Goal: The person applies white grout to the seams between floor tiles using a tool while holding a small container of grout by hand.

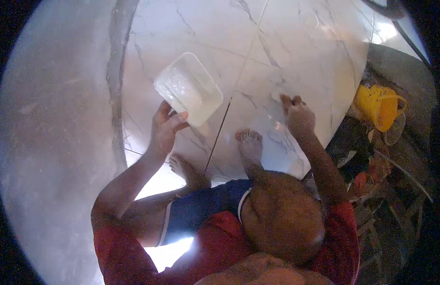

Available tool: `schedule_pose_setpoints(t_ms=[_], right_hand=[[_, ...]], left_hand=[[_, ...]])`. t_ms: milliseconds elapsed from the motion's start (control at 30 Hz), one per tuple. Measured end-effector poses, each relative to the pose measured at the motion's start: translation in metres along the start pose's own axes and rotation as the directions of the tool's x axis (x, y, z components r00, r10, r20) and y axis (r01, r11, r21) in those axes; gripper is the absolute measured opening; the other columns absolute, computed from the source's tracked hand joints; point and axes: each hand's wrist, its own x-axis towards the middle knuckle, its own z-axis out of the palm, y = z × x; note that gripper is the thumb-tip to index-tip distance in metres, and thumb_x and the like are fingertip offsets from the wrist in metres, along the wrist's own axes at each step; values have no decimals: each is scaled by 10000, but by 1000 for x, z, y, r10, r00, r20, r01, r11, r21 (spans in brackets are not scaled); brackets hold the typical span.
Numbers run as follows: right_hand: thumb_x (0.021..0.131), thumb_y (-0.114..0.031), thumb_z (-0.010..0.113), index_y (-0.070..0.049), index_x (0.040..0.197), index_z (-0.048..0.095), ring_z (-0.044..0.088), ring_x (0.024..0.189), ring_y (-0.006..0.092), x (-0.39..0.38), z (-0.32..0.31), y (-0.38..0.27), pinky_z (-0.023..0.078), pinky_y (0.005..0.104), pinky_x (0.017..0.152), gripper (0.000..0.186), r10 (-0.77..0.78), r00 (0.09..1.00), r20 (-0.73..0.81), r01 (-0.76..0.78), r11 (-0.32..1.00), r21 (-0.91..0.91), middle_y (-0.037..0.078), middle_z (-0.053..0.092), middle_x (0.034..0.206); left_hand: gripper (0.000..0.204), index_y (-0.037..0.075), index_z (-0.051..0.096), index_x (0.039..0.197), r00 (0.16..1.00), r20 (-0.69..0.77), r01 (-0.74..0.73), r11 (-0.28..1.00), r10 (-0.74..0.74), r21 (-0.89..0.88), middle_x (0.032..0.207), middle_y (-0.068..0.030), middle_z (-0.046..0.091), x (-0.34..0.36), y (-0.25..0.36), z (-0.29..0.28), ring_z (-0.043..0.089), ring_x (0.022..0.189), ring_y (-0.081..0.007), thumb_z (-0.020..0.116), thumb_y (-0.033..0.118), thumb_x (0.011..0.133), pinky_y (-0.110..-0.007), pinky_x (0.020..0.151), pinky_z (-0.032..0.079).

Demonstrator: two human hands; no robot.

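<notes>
Head view showed the left hand gripping the pale tub, left of centre, well apart from the right hand, whose grip was unclear.

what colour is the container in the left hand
The container is a pale, milky white, seen best in the head view.

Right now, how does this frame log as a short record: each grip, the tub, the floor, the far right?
Left grip: holding the tub by its edge
Right grip: down by the tiled floor; anything pinched is unclear
Tub: pale, rectangular; contents unclear
Tiled floor: pale, dark-veined
Far right: yellow container with handle
</notes>
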Motion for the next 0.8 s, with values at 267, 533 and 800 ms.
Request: schedule_pose_setpoints(t_ms=[267,533,800], right_hand=[[919,-348,597,-88,1162,564,665,745,378,-31,-10,-17,540,473,684,358,97,979,-178,31,798,602,166,674,940],[920,-279,594,-63,1108,568,672,755,348,15,-50,-69,525,438,706,287,-35,999,14,15,702,712,181,697,853],[933,-261,558,-34,1064,605,674,748,389,37,-27,-92,518,505,716,266,-3,1000,8,-2,822,570,235,673,787]], left_hand=[[612,40,435,1339,991,44,-128,991,126,39,1217,-96,567,16,-26,29,592,1089,-217,706,180,809,-374,870,538],[669,57,416,1377,982,52,-182,983,180,37,1217,-91,591,12,-33,59,594,1092,-207,744,137,800,-341,826,550],[681,-6,411,1335,922,2,-381,905,388,192,1228,-140,523,27,-60,78,531,1160,-233,765,-16,753,-357,876,568]])
